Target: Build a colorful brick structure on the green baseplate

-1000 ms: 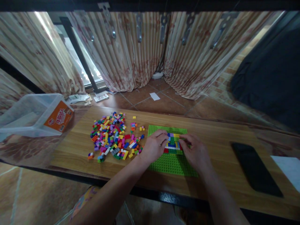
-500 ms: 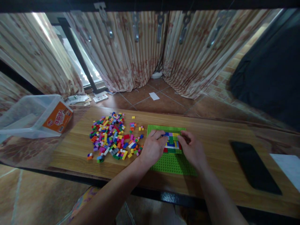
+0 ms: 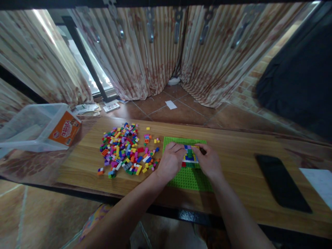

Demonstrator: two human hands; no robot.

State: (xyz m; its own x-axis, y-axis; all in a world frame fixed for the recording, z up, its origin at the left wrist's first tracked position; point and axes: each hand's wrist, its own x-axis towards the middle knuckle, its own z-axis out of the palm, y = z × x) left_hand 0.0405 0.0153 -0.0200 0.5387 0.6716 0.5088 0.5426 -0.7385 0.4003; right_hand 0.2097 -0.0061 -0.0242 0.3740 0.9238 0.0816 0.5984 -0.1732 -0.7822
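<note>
A green studded baseplate lies on the wooden table, and a low structure of multicoloured toy building bricks stands on its upper half. My left hand is closed against the structure's left side, fingers curled over its far left corner. Opposite it, my right hand grips the right side, with thumb and fingers close to the far right corner. Blue, purple, yellow, green, white and red bricks show between the hands. The fingertips are partly hidden, so whether a loose brick is pinched there cannot be made out.
A spread pile of loose bricks covers the table left of the baseplate. A clear plastic bin with an orange label stands at the far left. To the right lie a black phone-like slab and a white paper sheet.
My right hand has shifted slightly left and inward over the structure's right side, covering more of it. My left hand stays at the left side. The whole view has tilted a little.
</note>
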